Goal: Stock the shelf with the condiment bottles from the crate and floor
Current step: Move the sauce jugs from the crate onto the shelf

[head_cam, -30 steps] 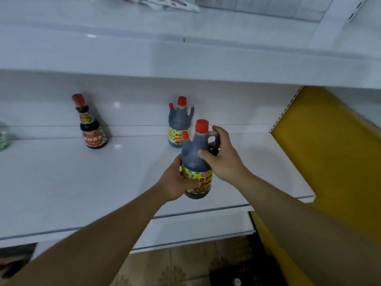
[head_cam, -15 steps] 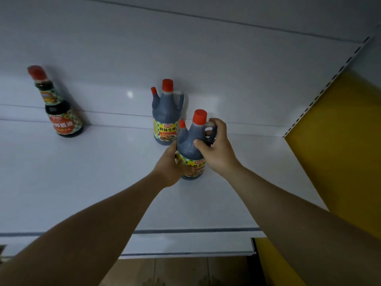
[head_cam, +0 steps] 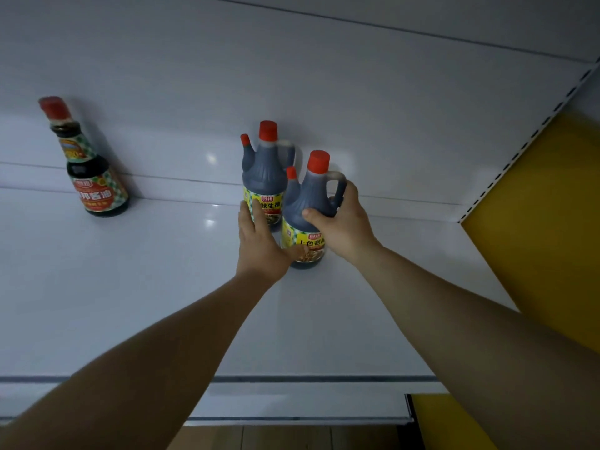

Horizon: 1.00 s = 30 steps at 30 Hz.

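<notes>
Front jug [head_cam: 305,206] slid back beside rear jug [head_cam: 263,170], white shelf [head_cam: 130,287]; right hand [head_cam: 344,225] grips it, left hand [head_cam: 259,245] flat

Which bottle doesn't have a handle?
The lone bottle at the left. The back jug and the front jug, gripped by the right hand, both have handles.

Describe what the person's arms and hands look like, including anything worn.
Both arms are bare as far as the frame shows: no sleeve reaches the left forearm or right forearm. The left hand and right hand wear no gloves, and no watch, bracelet or ring is visible.
</notes>
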Each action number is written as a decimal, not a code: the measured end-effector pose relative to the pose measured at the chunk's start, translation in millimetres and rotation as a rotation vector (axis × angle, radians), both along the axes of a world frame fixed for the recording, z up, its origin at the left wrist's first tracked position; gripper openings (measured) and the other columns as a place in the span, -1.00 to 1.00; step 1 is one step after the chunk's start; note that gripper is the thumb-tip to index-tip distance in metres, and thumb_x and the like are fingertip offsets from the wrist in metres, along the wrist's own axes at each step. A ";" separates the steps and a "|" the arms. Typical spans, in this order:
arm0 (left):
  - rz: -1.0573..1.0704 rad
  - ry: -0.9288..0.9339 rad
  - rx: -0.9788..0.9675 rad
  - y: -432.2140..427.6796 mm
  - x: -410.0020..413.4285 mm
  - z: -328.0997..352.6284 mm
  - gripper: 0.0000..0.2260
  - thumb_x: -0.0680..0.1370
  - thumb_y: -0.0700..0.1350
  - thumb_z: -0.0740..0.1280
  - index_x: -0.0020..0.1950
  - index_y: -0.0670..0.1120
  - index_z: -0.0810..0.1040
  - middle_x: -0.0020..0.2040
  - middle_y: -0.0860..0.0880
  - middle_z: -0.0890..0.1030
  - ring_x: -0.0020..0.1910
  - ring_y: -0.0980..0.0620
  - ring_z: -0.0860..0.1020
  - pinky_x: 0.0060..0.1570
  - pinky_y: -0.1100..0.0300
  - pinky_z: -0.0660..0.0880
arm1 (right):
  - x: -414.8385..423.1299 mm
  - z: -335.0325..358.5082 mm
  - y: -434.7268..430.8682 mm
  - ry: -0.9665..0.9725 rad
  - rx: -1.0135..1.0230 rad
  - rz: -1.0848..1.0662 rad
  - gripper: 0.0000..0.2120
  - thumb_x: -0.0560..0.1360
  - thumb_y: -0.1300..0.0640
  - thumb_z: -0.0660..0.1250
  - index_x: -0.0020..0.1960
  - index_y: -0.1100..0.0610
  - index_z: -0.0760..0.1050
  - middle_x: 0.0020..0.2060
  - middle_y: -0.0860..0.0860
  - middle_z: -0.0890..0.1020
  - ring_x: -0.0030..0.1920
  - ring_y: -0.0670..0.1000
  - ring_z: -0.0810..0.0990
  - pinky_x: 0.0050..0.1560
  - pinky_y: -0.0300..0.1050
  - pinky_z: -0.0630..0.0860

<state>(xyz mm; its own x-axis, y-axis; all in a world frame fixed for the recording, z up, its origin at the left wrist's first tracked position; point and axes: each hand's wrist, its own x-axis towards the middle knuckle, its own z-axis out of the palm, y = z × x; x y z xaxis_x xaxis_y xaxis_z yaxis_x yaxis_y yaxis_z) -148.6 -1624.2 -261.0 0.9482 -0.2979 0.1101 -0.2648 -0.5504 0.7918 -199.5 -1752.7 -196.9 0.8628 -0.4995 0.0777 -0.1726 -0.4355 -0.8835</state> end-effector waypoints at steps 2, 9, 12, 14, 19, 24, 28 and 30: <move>0.013 -0.030 0.004 -4.8 7.9 -1.1 0.03 0.39 0.06 0.49 0.54 -0.04 -0.24 0.56 -0.04 -0.21 0.54 -0.07 -0.15 0.48 -0.01 0.01 | 8.6 -3.6 -2.1 -0.006 -0.008 -0.024 -0.32 0.45 0.05 0.43 0.44 0.04 0.14 0.24 -0.01 0.48 0.15 -0.02 0.51 0.01 -0.21 0.44; 0.062 -0.034 -0.059 -21.5 39.8 -10.6 0.06 0.36 0.05 0.52 0.54 -0.04 -0.22 0.57 -0.05 -0.13 0.55 -0.11 -0.08 0.49 -0.09 0.07 | 39.3 -17.5 -15.3 -0.078 0.006 -0.101 -0.39 0.48 0.05 0.39 0.42 0.11 0.18 0.23 0.05 0.51 0.18 0.07 0.55 0.03 -0.14 0.46; 0.075 -0.037 -0.146 -26.8 47.6 -15.5 0.07 0.31 0.03 0.56 0.53 0.02 -0.18 0.55 -0.04 -0.01 0.53 -0.12 0.05 0.43 -0.16 0.22 | 47.3 -19.8 -20.7 -0.103 0.020 -0.116 -0.39 0.49 0.07 0.37 0.43 0.11 0.16 0.24 0.06 0.50 0.17 0.06 0.55 -0.01 -0.18 0.45; 0.100 -0.047 -0.181 -27.3 49.7 -17.2 0.09 0.30 0.01 0.57 0.54 -0.01 -0.18 0.54 -0.06 0.01 0.52 -0.13 0.08 0.42 -0.15 0.22 | 52.2 -19.9 -23.6 -0.109 0.029 -0.129 -0.39 0.50 0.08 0.36 0.44 0.10 0.15 0.26 0.06 0.49 0.18 0.06 0.54 -0.05 -0.23 0.42; 0.136 0.092 -0.227 -23.1 61.2 -18.4 0.08 0.32 -0.04 0.55 0.54 -0.05 -0.20 0.55 -0.08 0.00 0.48 -0.15 0.19 0.39 -0.14 0.28 | 62.1 -19.6 -29.8 -0.104 0.024 -0.141 -0.39 0.52 0.09 0.34 0.47 0.09 0.12 0.31 0.08 0.46 0.26 0.10 0.51 0.04 -0.18 0.42; 0.113 0.138 -0.285 -22.0 75.0 -20.7 -0.08 0.31 -0.05 0.54 0.50 -0.03 0.03 0.44 -0.10 0.29 0.35 -0.14 0.39 0.26 -0.16 0.43 | 68.5 -19.1 -35.4 -0.047 0.028 -0.094 -0.24 0.54 0.05 0.32 0.55 0.05 -0.09 0.43 0.08 0.36 0.36 0.15 0.42 0.28 0.05 0.44; 0.107 0.141 -0.293 -20.4 79.0 -20.0 -0.15 0.44 -0.09 0.44 0.53 0.09 -0.08 0.47 -0.05 0.29 0.37 -0.12 0.37 0.31 -0.15 0.39 | 63.5 -27.4 -32.6 -0.021 0.018 -0.050 -0.08 0.44 0.13 0.44 0.54 0.07 -0.15 0.39 0.05 0.39 0.34 0.09 0.44 0.24 -0.04 0.43; 0.099 0.121 -0.293 -19.0 81.3 -20.5 -0.16 0.45 -0.09 0.43 0.52 0.13 -0.07 0.46 -0.02 0.30 0.36 -0.12 0.39 0.30 -0.15 0.40 | 65.2 -32.8 -31.7 -0.024 0.006 -0.069 -0.15 0.42 0.14 0.46 0.50 0.09 -0.02 0.35 0.04 0.44 0.31 0.09 0.47 0.20 -0.06 0.44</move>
<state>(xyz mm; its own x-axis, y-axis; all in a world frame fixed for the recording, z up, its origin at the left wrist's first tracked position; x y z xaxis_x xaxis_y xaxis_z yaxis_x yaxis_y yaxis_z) -67.3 -1643.1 -281.5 0.9825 -0.1754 0.0623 -0.1157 -0.3131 0.9426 -134.3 -1784.4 -229.7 0.8241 -0.5585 0.0944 -0.1812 -0.4178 -0.8903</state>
